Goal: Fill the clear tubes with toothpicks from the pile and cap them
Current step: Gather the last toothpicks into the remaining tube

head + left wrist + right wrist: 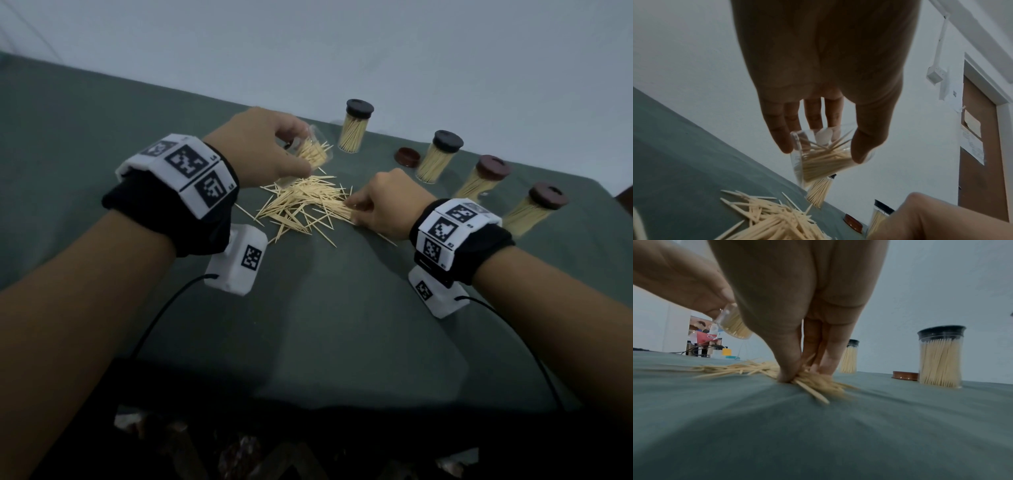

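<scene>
My right hand (383,202) pinches a bunch of thin wooden toothpicks at the pile (301,205) mid-table on the green cloth (342,308). My left hand (260,147) grips a tilted, uncapped clear tube (313,150), half-full, just above it.

Square black-and-white coded markers (187,160) on the white wristband blocks: patterns only, no legible writing.
Pale paper sheets (971,144) on the brown door: print too blurred to read.
</scene>
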Demonstrator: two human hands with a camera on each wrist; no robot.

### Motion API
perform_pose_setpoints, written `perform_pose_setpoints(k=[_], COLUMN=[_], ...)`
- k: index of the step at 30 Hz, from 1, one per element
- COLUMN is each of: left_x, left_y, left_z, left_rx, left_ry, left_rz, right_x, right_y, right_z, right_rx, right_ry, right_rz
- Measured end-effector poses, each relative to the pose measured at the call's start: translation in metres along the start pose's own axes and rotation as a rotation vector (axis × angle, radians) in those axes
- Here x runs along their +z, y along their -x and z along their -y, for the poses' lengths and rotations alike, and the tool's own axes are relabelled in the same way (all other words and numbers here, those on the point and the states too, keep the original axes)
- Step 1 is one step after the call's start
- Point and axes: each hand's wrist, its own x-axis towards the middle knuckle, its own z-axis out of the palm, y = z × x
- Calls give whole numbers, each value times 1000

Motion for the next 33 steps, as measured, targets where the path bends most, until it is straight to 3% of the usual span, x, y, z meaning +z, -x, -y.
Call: perform_pose_setpoints(k=[22,33], left_x=[1,12], left_y=[-2,0], left_z=[9,4], left_rx=[37,88], left_ry=[-275,-401], left_rz=[-4,71], right_x=[-28,-47], right_y=[6,11], right_z=[-33,-4], right_rx=[22,-71], right_ry=[-240,-324], right_rz=[-105,-92])
